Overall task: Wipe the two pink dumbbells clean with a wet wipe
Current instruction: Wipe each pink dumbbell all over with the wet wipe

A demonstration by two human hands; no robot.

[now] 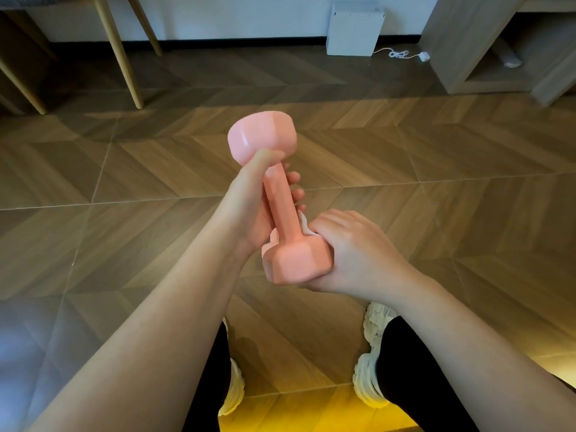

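Dumbbell [282,201] held mid-air, wipe [304,226] at its lower head.
Head view: dumbbell over the floor [436,182], long axis near upright, top head tilted away and left, lower head nearest the camera. Left hand [246,213] wraps the handle, thumb up against the top head. Right hand [352,254] is curled round the lower head, pressing the wipe where handle meets head; only a white edge shows. Second dumbbell not in view. Handle likely next; left hand covers it.
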